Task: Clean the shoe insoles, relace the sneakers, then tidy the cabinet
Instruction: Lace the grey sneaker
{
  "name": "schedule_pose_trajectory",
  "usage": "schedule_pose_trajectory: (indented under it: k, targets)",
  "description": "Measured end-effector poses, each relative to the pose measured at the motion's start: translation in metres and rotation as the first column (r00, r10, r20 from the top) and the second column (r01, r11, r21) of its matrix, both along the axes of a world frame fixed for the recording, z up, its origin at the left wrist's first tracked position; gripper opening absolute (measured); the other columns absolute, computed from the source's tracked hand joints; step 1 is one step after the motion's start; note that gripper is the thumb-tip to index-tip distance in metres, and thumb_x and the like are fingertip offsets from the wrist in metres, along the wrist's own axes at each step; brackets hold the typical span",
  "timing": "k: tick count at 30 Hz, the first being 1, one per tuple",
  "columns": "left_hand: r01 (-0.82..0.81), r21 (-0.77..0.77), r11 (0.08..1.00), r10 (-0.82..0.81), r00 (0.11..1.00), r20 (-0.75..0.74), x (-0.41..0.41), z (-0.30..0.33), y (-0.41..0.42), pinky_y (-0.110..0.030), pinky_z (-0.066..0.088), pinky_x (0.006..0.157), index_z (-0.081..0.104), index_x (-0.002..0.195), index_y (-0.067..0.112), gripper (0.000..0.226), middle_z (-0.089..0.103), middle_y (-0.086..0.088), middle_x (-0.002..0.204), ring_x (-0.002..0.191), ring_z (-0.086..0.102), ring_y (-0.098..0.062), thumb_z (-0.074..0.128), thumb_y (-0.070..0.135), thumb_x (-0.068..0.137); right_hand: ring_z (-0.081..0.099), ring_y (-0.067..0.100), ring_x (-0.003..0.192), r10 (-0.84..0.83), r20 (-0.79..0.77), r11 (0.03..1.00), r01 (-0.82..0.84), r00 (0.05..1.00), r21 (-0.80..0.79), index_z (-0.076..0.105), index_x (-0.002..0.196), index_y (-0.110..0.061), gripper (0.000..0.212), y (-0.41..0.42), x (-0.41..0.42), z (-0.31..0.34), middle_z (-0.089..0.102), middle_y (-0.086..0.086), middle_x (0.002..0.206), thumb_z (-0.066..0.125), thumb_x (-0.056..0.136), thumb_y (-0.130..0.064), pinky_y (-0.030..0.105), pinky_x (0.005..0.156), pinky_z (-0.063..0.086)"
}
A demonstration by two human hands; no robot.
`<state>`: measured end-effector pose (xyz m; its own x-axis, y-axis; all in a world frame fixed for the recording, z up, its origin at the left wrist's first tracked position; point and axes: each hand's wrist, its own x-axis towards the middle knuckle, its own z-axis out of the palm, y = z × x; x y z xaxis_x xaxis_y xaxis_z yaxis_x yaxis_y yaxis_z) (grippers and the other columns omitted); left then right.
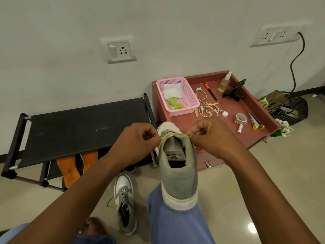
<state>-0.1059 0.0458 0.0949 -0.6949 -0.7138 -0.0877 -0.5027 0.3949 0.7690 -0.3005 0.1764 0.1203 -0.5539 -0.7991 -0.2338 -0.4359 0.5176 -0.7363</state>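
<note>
Sneaker (177, 175), grey with white sole, heel toward camera, laces (171, 133) crossed.

Between the hands a grey-and-white sneaker (177, 166) is seen; beyond the right hand (211, 138), a pink basket (190, 101).

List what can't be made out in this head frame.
- Lace ends: hidden inside the grip of the left hand and right hand.
- Front of the held sneaker: foreshortened; lacing pattern unclear.
- Orange insoles: partly behind the rack and left forearm.
- Pen and battery markings: too small.
</note>
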Motion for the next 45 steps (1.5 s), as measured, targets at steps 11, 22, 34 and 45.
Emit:
schedule_pose_trajectory:
  k: [11,22,34,45]
  targets:
    - [-0.035,-0.034,0.999,0.038,0.997,0.074,0.009,0.006,-0.004,-0.034,0.064,0.074,0.067,0.082,0.024,0.01,0.074,0.005,0.076,0.072,0.073,-0.015,0.071,0.024,0.091,0.073,0.025,0.07,-0.095,-0.019,0.995,0.094,0.995,-0.039,0.078,0.069,-0.027,0.019,0.005,-0.002,0.001,0.073,-0.001,0.067,0.076,0.079,-0.011,0.051,0.07,0.064]
    - [0.257,-0.124,0.958,-0.254,0.966,0.042,-0.004,0.028,0.009,-0.017,0.051,0.081,0.062,0.096,0.043,0.029,0.048,0.02,0.116,0.104,0.054,-0.002,0.081,0.055,0.077,0.056,0.0,0.081,0.289,-0.2,0.957,-0.289,0.936,0.026,0.066,0.09,-0.038,0.017,0.004,0.014,0.017,0.061,-0.017,0.095,0.08,0.083,-0.031,0.024,0.066,0.044]
    - [0.564,-0.271,0.78,-0.373,0.767,0.523,-0.043,0.04,0.024,-0.027,0.049,0.092,0.068,0.121,0.026,0.043,0.047,0.001,0.135,0.102,0.051,-0.014,0.075,0.052,0.086,0.055,0.008,0.085,0.357,-0.22,0.931,-0.326,0.908,0.163,0.076,0.111,-0.028,0.025,0.002,0.021,0.014,0.055,-0.018,0.092,0.07,0.091,-0.014,0.031,0.084,0.056]
    - [0.544,-0.439,0.715,-0.254,0.787,0.563,-0.053,0.035,0.041,-0.04,0.056,0.094,0.062,0.133,0.028,0.041,0.05,-0.003,0.127,0.111,0.049,-0.021,0.069,0.041,0.095,0.067,0.021,0.08,0.264,-0.24,0.964,-0.246,0.934,0.103,0.077,0.086,-0.026,0.018,0.003,0.016,0.007,0.072,-0.002,0.083,0.069,0.083,-0.01,0.044,0.078,0.06]
